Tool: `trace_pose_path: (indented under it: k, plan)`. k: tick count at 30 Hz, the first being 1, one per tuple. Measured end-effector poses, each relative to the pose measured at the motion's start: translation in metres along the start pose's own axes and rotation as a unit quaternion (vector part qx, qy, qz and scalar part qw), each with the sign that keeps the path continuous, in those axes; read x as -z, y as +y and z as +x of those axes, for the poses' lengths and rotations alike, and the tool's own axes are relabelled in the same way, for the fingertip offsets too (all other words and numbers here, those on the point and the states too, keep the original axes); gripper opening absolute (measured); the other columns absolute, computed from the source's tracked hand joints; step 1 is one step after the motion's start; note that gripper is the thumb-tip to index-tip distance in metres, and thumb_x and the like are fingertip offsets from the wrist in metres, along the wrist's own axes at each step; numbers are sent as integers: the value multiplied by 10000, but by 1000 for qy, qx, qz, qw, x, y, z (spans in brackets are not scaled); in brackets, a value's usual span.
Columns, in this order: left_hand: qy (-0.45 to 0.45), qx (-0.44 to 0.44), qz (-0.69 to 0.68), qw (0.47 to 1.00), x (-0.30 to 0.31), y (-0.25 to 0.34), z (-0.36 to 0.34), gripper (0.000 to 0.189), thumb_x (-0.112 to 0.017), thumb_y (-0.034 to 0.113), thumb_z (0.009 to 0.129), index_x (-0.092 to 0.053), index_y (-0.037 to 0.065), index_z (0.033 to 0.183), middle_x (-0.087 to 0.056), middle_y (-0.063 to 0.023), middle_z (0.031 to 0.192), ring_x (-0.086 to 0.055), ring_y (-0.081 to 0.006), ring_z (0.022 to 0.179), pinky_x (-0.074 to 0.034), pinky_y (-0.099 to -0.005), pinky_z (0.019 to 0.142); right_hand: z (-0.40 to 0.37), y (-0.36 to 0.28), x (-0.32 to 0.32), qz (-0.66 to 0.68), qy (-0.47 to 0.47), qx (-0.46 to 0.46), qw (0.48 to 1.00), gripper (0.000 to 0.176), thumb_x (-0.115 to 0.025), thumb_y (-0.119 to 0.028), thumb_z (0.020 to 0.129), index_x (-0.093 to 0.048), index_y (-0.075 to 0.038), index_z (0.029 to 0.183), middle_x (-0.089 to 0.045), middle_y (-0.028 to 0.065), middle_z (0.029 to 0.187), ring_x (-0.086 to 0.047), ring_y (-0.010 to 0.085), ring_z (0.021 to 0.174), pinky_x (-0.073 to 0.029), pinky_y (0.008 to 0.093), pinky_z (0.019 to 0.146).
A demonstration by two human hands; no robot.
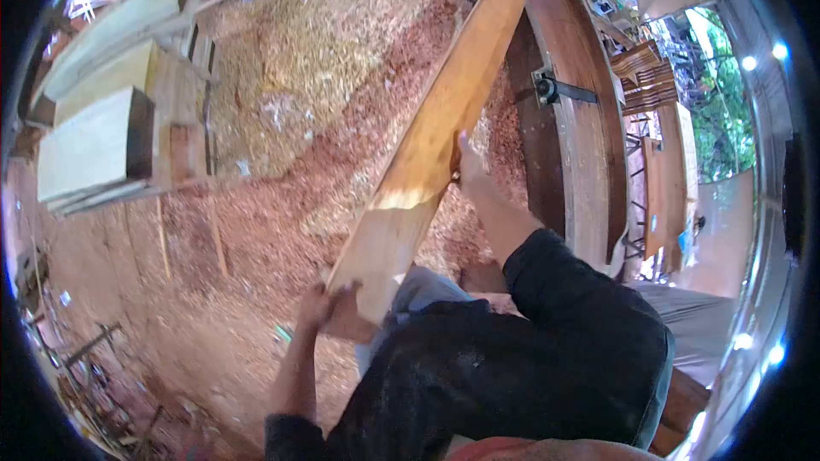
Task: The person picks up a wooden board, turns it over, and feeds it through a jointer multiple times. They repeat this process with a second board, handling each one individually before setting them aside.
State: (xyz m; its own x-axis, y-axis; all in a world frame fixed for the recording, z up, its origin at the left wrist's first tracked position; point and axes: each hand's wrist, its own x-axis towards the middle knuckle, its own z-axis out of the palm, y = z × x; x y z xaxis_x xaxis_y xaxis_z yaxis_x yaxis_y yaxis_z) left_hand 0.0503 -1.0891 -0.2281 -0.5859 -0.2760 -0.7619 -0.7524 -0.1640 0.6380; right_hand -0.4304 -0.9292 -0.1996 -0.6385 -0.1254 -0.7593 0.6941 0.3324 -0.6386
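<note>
A long wooden plank (pixel 448 111) slants across the middle, from the top centre down to my lap. Bright light falls on its upper stretch, while the lower end is in shade. My left hand (pixel 319 307) is closed on the left edge near the lower end. Higher up, my right hand (pixel 467 162) grips the opposite edge, with the thumb showing against the plank's face and the other fingers mostly hidden. The far tip runs out of view at the top.
Wood shavings (pixel 282 94) cover the ground. Stacked pale boards (pixel 90 145) stand at the left. On the right is a long wooden bench or thick board (pixel 585 162) with a dark tool or clamp (pixel 559 90) on it. More timber (pixel 679 162) lies beyond.
</note>
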Motion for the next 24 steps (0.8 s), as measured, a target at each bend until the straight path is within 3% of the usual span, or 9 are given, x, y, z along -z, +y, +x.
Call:
trace_pose_path:
  k: [2, 3, 4, 7, 9, 14, 16, 19, 24]
  plan:
    - [39, 66, 88, 993, -24, 55, 15, 758, -791, 570, 832, -699, -54, 1251, -760, -256, 1111, -745, -362, 1077, -579, -440, 894, -61, 54, -16, 136, -93, 18, 986, 862, -459, -755, 1007, -459, -107, 1575, -571, 113, 1536, -539, 327, 1385, -431, 510, 1159]
    - [17, 50, 42, 998, -37, 59, 24, 798, -799, 563, 825, -650, -52, 1311, -754, -262, 1132, -741, -365, 1088, -575, -436, 911, -81, 85, -19, 251, -150, 23, 956, 825, -471, -683, 1045, -422, -59, 1583, -543, 141, 1555, -546, 304, 1381, -436, 435, 1161]
    - [-4, 31, -3, 1000, -51, 59, 37, 846, -808, 555, 818, -601, -51, 1371, -747, -267, 1153, -738, -368, 1098, -571, -431, 927, -98, 108, -19, 292, -180, 20, 939, 791, -469, -649, 1061, -427, -52, 1578, -552, 150, 1545, -545, 318, 1384, -407, 459, 1199]
    - [-64, -44, -79, 994, -78, 47, 43, 940, -820, 467, 838, -426, -24, 1537, -701, -259, 1253, -706, -336, 1143, -560, -412, 966, -133, 160, -17, 228, -167, -80, 956, 788, -484, -631, 1064, -422, -40, 1582, -544, 155, 1550, -545, 326, 1380, -412, 457, 1191]
    - [-98, -127, -65, 985, -82, 45, 36, 947, -808, 322, 906, -274, 22, 1628, -636, -220, 1370, -655, -260, 1192, -552, -389, 981, -145, 172, -13, 161, -130, -56, 977, 831, -487, -626, 1067, -400, 22, 1580, -540, 179, 1549, -546, 342, 1376, -418, 450, 1176]
    - [-46, -247, -33, 967, -97, 51, 11, 948, -774, 345, 919, -257, 14, 1641, -623, -290, 1397, -647, -372, 1266, -508, -445, 1059, -206, 134, -28, -147, 103, -64, 982, 1002, -424, -790, 997, -471, 48, 1544, -570, 235, 1503, -566, 366, 1354, -448, 480, 1124]
    - [-9, -338, -35, 941, -108, 41, 15, 947, -755, 371, 942, -242, -5, 1643, -622, -328, 1386, -639, -435, 1280, -494, -466, 1084, -215, 135, -31, -203, 149, -42, 967, 1085, -385, -818, 984, -488, 144, 1475, -571, 298, 1476, -562, 380, 1361, -430, 444, 1133]
    - [-14, -265, 18, 964, -101, 63, -25, 947, -749, 394, 949, -248, -25, 1634, -618, -348, 1382, -628, -463, 1285, -489, -468, 1094, -197, 157, -12, -221, 147, 7, 964, 1151, -318, -846, 975, -505, 195, 1431, -578, 342, 1448, -562, 393, 1365, -426, 419, 1129]
    - [20, -271, 34, 962, -127, -7, -58, 991, -763, 430, 938, -232, -27, 1640, -625, -342, 1380, -627, -444, 1300, -489, -451, 1098, -215, 229, 19, -220, 97, 9, 971, 1170, -330, -853, 969, -492, 213, 1424, -571, 354, 1447, -561, 397, 1362, -425, 420, 1128]
